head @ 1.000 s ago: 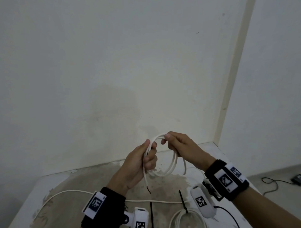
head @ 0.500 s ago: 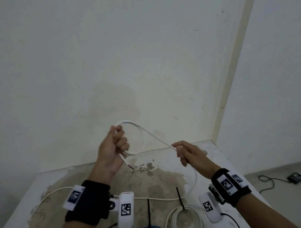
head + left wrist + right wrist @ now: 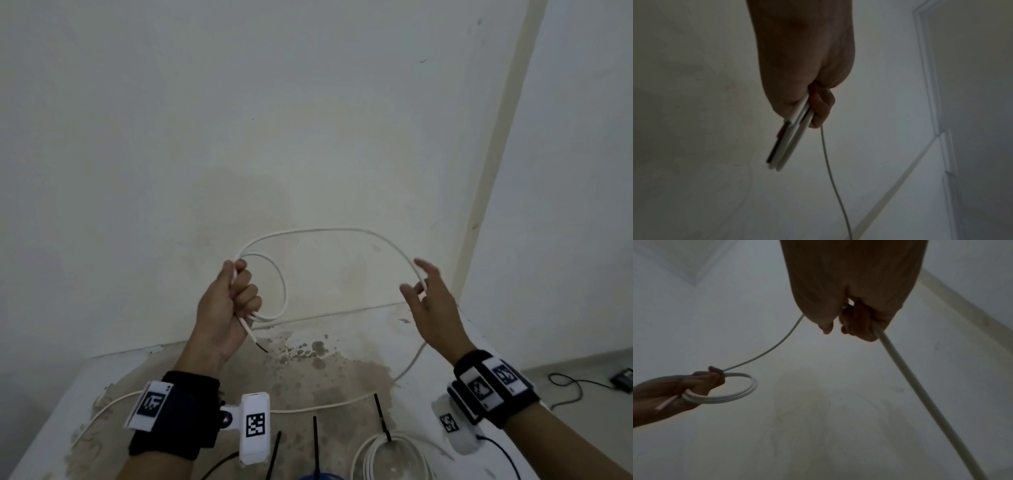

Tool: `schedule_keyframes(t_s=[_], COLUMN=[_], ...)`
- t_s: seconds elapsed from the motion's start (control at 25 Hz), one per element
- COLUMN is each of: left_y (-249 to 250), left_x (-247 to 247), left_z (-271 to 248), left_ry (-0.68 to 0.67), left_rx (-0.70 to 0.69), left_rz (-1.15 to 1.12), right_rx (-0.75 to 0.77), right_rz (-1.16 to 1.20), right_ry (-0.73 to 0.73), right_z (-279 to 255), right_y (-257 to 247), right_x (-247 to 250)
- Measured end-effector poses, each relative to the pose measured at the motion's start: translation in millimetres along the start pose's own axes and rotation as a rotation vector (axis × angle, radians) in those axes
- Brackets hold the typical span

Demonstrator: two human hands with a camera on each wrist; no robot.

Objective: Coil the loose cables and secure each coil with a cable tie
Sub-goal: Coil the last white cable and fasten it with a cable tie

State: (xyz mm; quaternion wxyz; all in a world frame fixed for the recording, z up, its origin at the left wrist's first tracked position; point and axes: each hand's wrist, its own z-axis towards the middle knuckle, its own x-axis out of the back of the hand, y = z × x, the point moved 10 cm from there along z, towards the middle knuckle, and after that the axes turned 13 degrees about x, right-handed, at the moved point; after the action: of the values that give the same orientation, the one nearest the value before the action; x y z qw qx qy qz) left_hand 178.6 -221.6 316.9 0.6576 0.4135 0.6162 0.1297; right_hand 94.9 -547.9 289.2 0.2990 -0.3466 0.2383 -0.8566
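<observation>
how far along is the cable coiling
Done: one white coil lies on the table, a black tie on it. In hand: left hand grips small loops; right hand feeds cable. Left: slack on the table, then a tie.

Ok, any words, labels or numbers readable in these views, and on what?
None readable.
Left wristband: a black-and-white square marker, pattern only.
Left camera: same kind of marker, no letters.
Right wristband: two markers, blurred, no text.
Right camera: one marker, no text.
White cable: no print visible.
</observation>
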Motion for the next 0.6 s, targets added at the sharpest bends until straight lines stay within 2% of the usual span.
schedule_keyframes(t_s=[0.04, 0.12, 0.2, 0.28, 0.36, 0.44, 0.52, 0.6], left_y=[-2.9, -3.4, 0.3, 3.0, -0.2, -12.7, -34.3, -58.6], left_x=[-7.2, -19.9, -27.8, -33.4, -37.9, -44.3, -53.3, -62.2], left_z=[-1.1, -1.8, -0.6, 1.3, 3.7, 4.1, 0.6, -5.7], left_ry=[-0.024, -0.051, -0.043, -0.011, 0.024, 0.035, 0.002, -0.054], left_rx=[0.01, 0.006, -0.023, -0.06, -0.081, -0.078, -0.042, 0.036], left_rz=[0.007, 0.0, 0.006, 0.062, 0.179, 0.353, 0.533, 0.662], right_rx=[-0.061, -0.104, -0.053, -0.052, 0.005, 0.113, 0.162, 0.257], right_rz=[0.018, -0.06, -0.307, -0.407, -0.341, -0.16, 0.004, 0.023], right_ry=[0.005, -0.106, -0.295, -0.534, -0.815, -0.977, -0.938, -0.826], right_z=[6.3, 11.9, 11.6, -2.3, -29.2, -50.2, -45.1, -23.4], right_y=[-0.9, -10.4, -18.7, -27.3, -53.4, -102.8, -142.6, -165.2], right_x=[-5.4, -26.5, -50.0, -72.8, -96.6, -102.2, -85.4, -64.2])
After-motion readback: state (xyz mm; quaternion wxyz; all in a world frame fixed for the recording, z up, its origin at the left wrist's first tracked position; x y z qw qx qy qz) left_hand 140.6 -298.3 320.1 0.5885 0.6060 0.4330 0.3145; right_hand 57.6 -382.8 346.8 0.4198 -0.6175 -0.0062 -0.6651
